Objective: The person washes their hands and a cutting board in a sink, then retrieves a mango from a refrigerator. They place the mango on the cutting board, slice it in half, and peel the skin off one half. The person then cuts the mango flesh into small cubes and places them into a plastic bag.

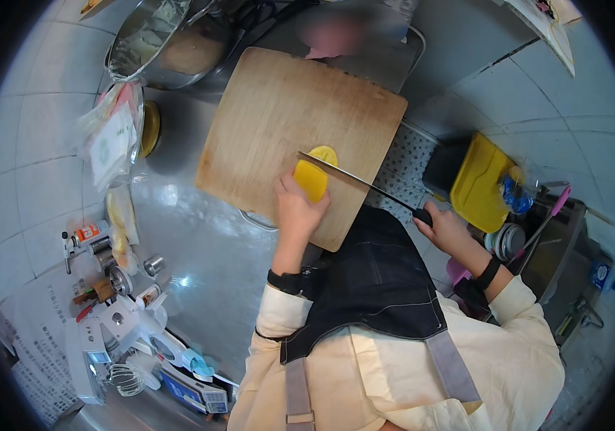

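Observation:
A wooden cutting board (286, 116) lies before me at a slant. My left hand (299, 207) holds a yellow block of food (311, 180), perhaps fruit, near the board's lower edge. On the far side of the blade rests a rounded yellow slice (324, 155), partly hidden by it. My right hand (442, 226) grips the black handle of a long knife (348, 175). Its blade runs across the board between block and slice, close against the block. Whether the edge touches the board cannot be made out.
Metal bowls (143, 40) stand beyond the board on the steel worktop (189, 242). Left are plastic bags (113, 129), a gas canister (92, 233), a kitchen scale (194, 390) and a whisk (127, 380). A yellow lid (480, 183) and a sink (561, 253) are at right.

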Demonstrator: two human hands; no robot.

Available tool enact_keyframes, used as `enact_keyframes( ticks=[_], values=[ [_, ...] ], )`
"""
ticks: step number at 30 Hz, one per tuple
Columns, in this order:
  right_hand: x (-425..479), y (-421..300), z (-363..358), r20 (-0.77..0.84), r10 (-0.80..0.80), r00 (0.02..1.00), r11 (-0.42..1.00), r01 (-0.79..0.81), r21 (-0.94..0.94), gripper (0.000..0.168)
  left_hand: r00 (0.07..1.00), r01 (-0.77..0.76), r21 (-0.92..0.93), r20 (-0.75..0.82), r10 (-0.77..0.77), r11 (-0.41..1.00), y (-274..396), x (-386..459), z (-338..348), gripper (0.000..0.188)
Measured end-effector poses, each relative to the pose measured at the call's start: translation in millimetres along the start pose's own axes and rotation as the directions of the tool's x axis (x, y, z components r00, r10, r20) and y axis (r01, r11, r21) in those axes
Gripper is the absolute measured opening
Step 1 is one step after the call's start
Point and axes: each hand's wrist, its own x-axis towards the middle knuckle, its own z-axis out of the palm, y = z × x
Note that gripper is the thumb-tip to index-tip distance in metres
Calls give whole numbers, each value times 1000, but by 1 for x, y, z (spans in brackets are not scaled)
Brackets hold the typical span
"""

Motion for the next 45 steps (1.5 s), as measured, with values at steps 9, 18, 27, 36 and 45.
enact_keyframes(
  ticks=[9, 18, 27, 36, 45],
  values=[
    [15, 10, 6, -289, -30, 957, 992, -7, -126, 36, 992, -127, -359, -36, 122, 925, 19, -26, -60, 77],
    [36, -21, -32, -358, -13, 934, 991, 59, 120, 32, 918, 349, -778, 397, -22, 522, -1, -10, -36, 64],
    [24, -31, -9, 32, 179, 983, 770, -160, 618, 39, 993, -119, -170, -24, 116, 978, -14, 6, -36, 49],
    [27, -38, -8, 230, 131, 964, 755, -247, 608, 44, 971, -226, 120, 104, 215, 967, -33, -26, -4, 66],
    [42, -38, -1, 333, 111, 936, 749, -299, 591, 46, 937, -320, 93, 176, 301, 943, -27, -15, -1, 65]
  ],
)
